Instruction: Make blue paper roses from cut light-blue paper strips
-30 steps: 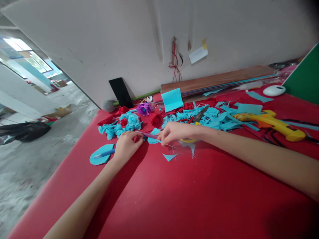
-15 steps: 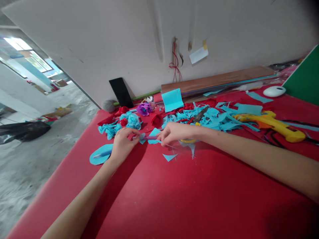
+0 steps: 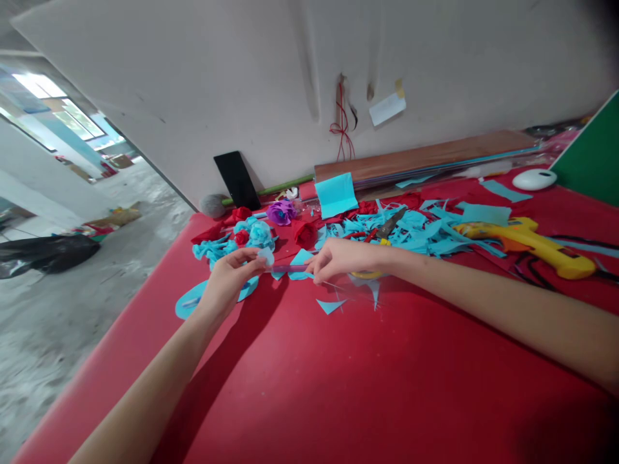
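No text, label, brand, number or sign can be read. The white note on the wall is too small and blurred to tell whether it bears writing. Nothing legible shows on the yellow glue gun, the white mouse, the black slab against the wall or the green panel. The purple stick between the hands shows no readable marking either.

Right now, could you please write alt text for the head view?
The left hand pinches pale blue paper at the end of a purple stick held by the right hand, over a red table. Beyond lie blue scraps, flowers and a yellow glue gun.
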The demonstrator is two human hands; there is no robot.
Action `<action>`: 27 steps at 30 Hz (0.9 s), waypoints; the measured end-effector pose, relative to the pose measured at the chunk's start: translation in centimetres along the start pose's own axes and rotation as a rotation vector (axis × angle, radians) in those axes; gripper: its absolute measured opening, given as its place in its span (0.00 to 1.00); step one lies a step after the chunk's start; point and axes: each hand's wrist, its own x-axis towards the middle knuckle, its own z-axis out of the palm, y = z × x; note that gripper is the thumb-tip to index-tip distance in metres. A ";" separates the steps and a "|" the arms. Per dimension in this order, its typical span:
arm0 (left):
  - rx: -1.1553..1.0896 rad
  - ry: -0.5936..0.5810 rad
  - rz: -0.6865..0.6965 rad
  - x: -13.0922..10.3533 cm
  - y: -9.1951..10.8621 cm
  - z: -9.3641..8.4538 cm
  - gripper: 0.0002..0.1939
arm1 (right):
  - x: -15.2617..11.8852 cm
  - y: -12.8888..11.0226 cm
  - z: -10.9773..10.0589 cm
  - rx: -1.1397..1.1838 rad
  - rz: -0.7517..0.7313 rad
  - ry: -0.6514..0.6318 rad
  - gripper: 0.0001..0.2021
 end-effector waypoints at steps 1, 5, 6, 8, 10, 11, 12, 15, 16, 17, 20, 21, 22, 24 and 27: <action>0.008 -0.021 -0.004 -0.4 0.1 0.0 0.11 | 0.0 -0.1 0.0 0.002 -0.001 0.008 0.09; 0.097 -0.079 0.019 -2.2 0.4 0.5 0.09 | -0.2 -0.4 0.1 0.011 -0.005 0.032 0.09; 0.117 -0.081 0.032 -2.5 0.4 0.7 0.08 | -0.2 -0.4 0.1 0.013 -0.006 0.035 0.09; 0.145 -0.079 0.059 -3.0 0.4 1.1 0.08 | -0.2 -0.5 0.2 0.018 -0.011 0.045 0.09; 0.150 -0.070 0.081 -3.1 0.4 1.4 0.08 | -0.2 -0.5 0.3 0.025 -0.022 0.067 0.08; 0.145 -0.067 0.089 -3.2 0.5 1.5 0.08 | -0.2 -0.6 0.3 0.027 -0.030 0.083 0.08; 0.133 -0.063 0.096 -3.2 0.5 1.6 0.08 | -0.2 -0.7 0.2 0.030 -0.040 0.104 0.07; 0.069 -0.038 0.112 -3.4 1.2 1.5 0.08 | -0.8 -1.7 -0.4 0.036 -0.081 0.187 0.06; 0.040 -0.026 0.113 -3.5 1.6 1.4 0.07 | -1.1 -2.3 -0.7 0.038 -0.099 0.221 0.06; 0.008 -0.010 0.113 -3.7 2.1 1.4 0.07 | -1.4 -3.0 -1.1 0.039 -0.119 0.261 0.07; -0.080 0.042 0.120 -4.4 4.3 1.2 0.08 | -3.1 -5.6 -1.8 0.042 -0.188 0.392 0.11; -0.101 0.053 0.128 -4.8 5.2 1.2 0.08 | -3.8 -6.4 -1.9 0.039 -0.216 0.430 0.11; -0.118 0.059 0.140 -5.1 6.1 1.2 0.08 | -4.6 -7.2 -1.9 0.038 -0.251 0.479 0.11; -0.146 0.069 0.182 -5.8 8.1 1.3 0.06 | -6.3 -8.3 -1.5 0.048 -0.354 0.554 0.11; -0.185 0.102 0.313 -6.9 10.9 1.9 0.02 | -9.1 -8.7 -0.7 -0.135 -0.515 0.647 0.10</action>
